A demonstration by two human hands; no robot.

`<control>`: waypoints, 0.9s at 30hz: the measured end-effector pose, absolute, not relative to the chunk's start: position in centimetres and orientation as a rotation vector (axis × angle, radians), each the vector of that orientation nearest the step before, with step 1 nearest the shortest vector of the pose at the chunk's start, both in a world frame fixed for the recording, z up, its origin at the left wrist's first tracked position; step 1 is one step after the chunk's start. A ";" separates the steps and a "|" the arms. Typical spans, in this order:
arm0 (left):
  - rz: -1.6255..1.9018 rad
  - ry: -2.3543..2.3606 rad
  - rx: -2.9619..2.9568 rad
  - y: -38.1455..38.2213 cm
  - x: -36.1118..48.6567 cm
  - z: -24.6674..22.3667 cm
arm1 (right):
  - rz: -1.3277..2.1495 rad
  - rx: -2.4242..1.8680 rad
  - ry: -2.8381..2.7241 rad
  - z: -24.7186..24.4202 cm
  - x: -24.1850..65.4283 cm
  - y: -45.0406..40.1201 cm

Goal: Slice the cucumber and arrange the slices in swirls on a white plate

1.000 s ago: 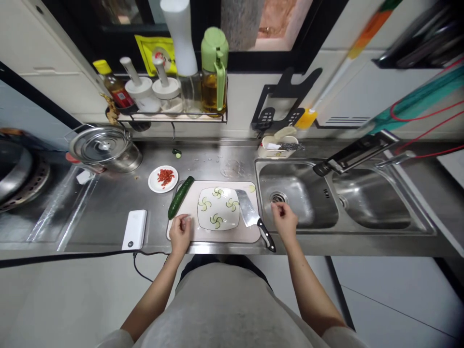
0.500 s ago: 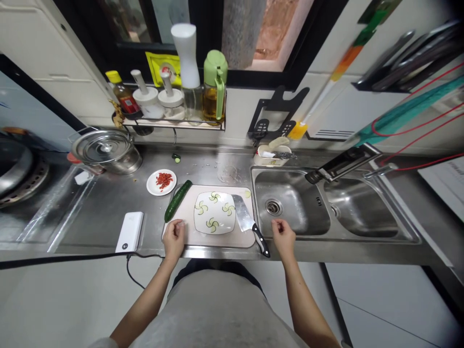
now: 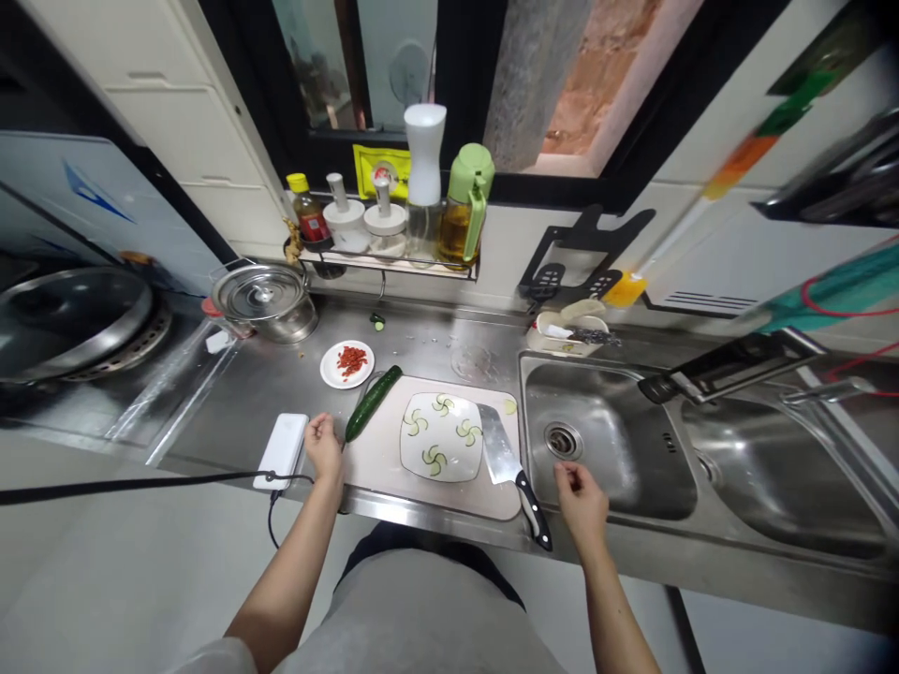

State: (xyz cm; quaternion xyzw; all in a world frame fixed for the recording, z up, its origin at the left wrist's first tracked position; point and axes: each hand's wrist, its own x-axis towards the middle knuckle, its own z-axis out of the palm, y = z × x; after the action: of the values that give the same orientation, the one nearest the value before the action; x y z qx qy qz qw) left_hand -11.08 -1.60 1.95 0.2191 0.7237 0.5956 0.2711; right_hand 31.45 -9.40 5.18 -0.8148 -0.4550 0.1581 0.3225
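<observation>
My left hand point(image 3: 324, 449) hovers between a white power bank point(image 3: 283, 447) and the cutting board point(image 3: 379, 476), its fingers curled in with nothing visible in them. Over the front rim of the left sink basin, my right hand point(image 3: 582, 502) has its fingertips drawn together, and nothing shows between them. A white square plate point(image 3: 449, 435) on the board carries several pinwheels of thin cucumber slices. To its right lies a cleaver point(image 3: 500, 447), its black handle reaching over the counter edge. A whole cucumber point(image 3: 374, 402) lies along the board's left side.
A small white plate point(image 3: 335, 376) of red bits sits behind the cucumber. Farther left are a lidded steel pot point(image 3: 295, 323) and a wok point(image 3: 133, 314). The steel sink point(image 3: 611, 449) is at right. A seasoning rack point(image 3: 393, 262) hangs on the wall.
My left hand has moved left from the board's front corner toward the power bank. My right hand stays near the sink's front rim. The camera view has turned left.
</observation>
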 end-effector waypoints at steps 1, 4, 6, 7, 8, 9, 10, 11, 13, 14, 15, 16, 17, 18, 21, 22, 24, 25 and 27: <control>1.621 1.905 0.465 -1.1 -11.3 2.0 | 0.417 -2.135 -1.196 5.2 31.5 -9.3; 1.675 1.829 0.263 0.6 -11.7 2.4 | 0.423 -2.122 -1.203 5.2 31.6 -9.0; 1.721 1.875 0.299 1.7 -12.1 2.9 | 0.421 -2.128 -1.212 5.2 31.7 -8.9; 1.751 1.927 0.351 2.2 -12.3 3.1 | 0.417 -2.135 -1.214 5.3 31.8 -8.9; 1.779 1.999 0.425 2.6 -12.6 3.3 | 0.415 -2.146 -1.213 5.3 31.9 -8.9; 1.797 2.088 0.519 3.0 -12.9 3.5 | 0.415 -2.155 -1.211 5.3 32.0 -8.9; 1.794 2.182 0.630 3.3 -13.2 3.6 | 0.417 -2.163 -1.209 5.4 32.1 -8.9; 1.768 2.268 0.747 3.6 -13.6 3.7 | 0.421 -2.168 -1.205 5.4 32.1 -8.9; 1.665 2.379 0.924 4.1 -14.3 3.5 | 0.421 -2.177 -1.191 5.6 32.2 -8.8; 1.613 2.406 0.962 4.4 -14.7 3.3 | 0.422 -2.182 -1.184 5.6 32.2 -8.8; 1.573 2.429 0.962 4.8 -15.0 3.1 | 0.422 -2.186 -1.176 5.7 32.2 -8.7; 1.535 2.455 0.932 5.2 -15.2 2.9 | 0.424 -2.188 -1.170 5.7 32.2 -8.7; 1.492 2.493 0.871 5.8 -15.5 2.7 | 0.426 -2.188 -1.169 5.8 32.2 -8.7; 1.440 2.537 0.797 6.3 -15.7 2.5 | 0.428 -2.187 -1.169 5.8 32.3 -8.7; 1.283 2.659 0.595 8.1 -16.2 2.3 | 0.434 -2.211 -1.169 5.6 32.6 -8.7; 1.258 2.677 0.576 8.7 -16.2 2.3 | 0.442 -2.231 -1.164 5.4 32.7 -8.7; 1.224 2.683 0.624 9.7 -16.3 2.3 | 0.463 -2.276 -1.148 5.2 32.9 -8.7; 1.204 2.672 0.680 10.1 -16.2 2.3 | 0.474 -2.291 -1.143 5.1 33.0 -8.8; 1.156 2.625 0.830 10.9 -15.9 2.3 | 0.486 -2.298 -1.150 4.9 33.0 -8.8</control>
State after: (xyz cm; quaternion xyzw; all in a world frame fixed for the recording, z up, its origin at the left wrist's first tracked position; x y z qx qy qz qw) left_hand -15.87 10.88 2.30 0.2771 0.8765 0.3860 0.0775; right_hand 33.00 -8.82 4.89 -0.8485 -0.4244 0.1796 0.2602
